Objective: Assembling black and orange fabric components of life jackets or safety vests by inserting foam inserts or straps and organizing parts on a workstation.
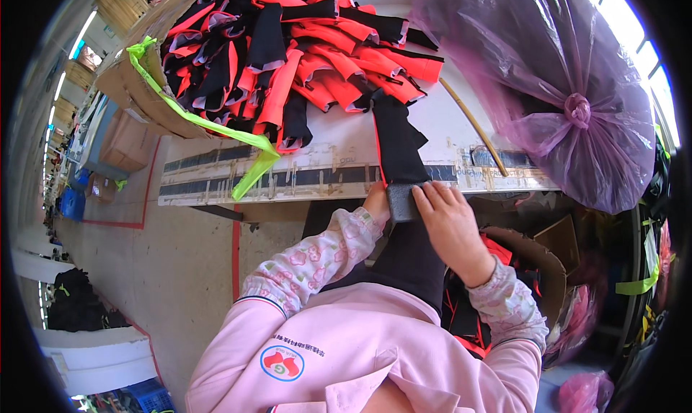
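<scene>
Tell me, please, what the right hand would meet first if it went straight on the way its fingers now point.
The right hand would probably meet the black fabric strip first, just ahead of it at the table edge, though depth there is hard to judge.

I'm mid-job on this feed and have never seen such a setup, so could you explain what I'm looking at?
There is no machine here: a person works bare-handed, seen from above by a wide, edge-bending camera on their head. The left hand and right hand hold the grey near end of a black piece at the table's near edge. On the white table lie a heap of orange and black pieces and a thin stick. At right is a knotted purple bag.
</scene>
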{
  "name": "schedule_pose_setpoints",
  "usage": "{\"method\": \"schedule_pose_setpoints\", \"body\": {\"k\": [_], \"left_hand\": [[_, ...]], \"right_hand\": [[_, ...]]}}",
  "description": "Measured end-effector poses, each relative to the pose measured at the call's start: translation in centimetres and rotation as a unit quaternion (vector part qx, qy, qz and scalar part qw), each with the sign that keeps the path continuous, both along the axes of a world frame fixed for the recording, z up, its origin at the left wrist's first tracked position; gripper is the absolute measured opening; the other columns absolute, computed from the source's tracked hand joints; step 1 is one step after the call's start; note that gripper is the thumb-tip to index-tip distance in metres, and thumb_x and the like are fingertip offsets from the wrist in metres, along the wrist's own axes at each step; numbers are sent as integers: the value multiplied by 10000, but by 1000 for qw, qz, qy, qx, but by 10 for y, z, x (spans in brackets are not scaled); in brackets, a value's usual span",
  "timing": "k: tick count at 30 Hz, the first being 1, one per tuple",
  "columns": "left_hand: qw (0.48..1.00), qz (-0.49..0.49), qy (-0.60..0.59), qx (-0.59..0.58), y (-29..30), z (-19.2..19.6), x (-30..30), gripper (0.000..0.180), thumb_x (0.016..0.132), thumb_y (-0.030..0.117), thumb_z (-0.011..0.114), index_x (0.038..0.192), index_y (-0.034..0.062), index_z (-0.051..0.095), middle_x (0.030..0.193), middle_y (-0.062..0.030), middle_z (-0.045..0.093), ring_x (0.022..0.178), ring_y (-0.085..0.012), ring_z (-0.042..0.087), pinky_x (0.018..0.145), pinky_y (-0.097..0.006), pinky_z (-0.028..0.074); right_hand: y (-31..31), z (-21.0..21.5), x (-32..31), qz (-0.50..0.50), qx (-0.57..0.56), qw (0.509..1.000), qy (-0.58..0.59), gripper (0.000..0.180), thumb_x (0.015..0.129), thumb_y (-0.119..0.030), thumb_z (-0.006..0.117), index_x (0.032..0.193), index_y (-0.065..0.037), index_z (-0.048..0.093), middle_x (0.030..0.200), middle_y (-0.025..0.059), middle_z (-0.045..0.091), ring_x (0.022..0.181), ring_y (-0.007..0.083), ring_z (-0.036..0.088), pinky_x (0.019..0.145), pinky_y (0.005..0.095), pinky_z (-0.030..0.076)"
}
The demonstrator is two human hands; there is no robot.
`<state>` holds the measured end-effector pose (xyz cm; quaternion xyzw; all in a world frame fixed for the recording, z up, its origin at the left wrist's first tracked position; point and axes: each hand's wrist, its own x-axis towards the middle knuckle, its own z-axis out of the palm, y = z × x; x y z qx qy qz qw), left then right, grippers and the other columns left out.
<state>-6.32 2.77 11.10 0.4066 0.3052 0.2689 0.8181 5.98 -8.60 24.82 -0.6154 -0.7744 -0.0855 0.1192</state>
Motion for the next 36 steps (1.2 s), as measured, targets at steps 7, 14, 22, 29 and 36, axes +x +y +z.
{"method": "schedule_pose_setpoints", "body": {"k": [7, 14, 22, 29, 36], "left_hand": [[989, 79, -75, 100, -23, 11, 3, 256, 900, 145, 439, 1103, 28, 543, 1030, -67, 600, 921, -148, 593, 773, -276, 508], [996, 45, 71, 5, -40, -5, 17, 250, 818, -24, 506, 1051, 48, 561, 955, -48, 612, 811, -146, 610, 663, -281, 516], [977, 134, 79, 145, -45, -57, 11, 188, 829, -1, 477, 980, 7, 589, 867, -90, 641, 796, -162, 610, 693, -286, 485], [953, 95, 151, 245, -38, -79, -1, 327, 839, 62, 538, 1163, 31, 512, 1169, -114, 561, 1106, -208, 504, 931, -317, 390], [987, 33, 154, 38, -32, -72, 2, 268, 871, 112, 526, 1130, 50, 500, 981, -116, 627, 830, -188, 622, 666, -289, 502]], "right_hand": [[13, -36, -21, -26, 21, 999, 39, 350, 752, -67, 490, 1083, 46, 483, 1016, 166, 535, 998, 290, 508, 897, 354, 405], [33, -82, 5, -68, -77, 995, 10, 130, 681, -120, 595, 783, -39, 590, 800, 103, 575, 843, 245, 548, 813, 325, 418], [29, -110, -14, -51, -69, 996, 28, 153, 719, -117, 545, 809, -1, 587, 853, 133, 566, 896, 285, 523, 850, 371, 388], [52, -130, -21, -36, -184, 979, 77, 126, 713, -93, 520, 646, -56, 620, 668, 108, 577, 729, 275, 576, 753, 378, 441], [81, -109, -21, -38, -294, 954, 55, 96, 592, -105, 703, 677, -76, 668, 747, 92, 650, 727, 241, 632, 661, 353, 487]]}}
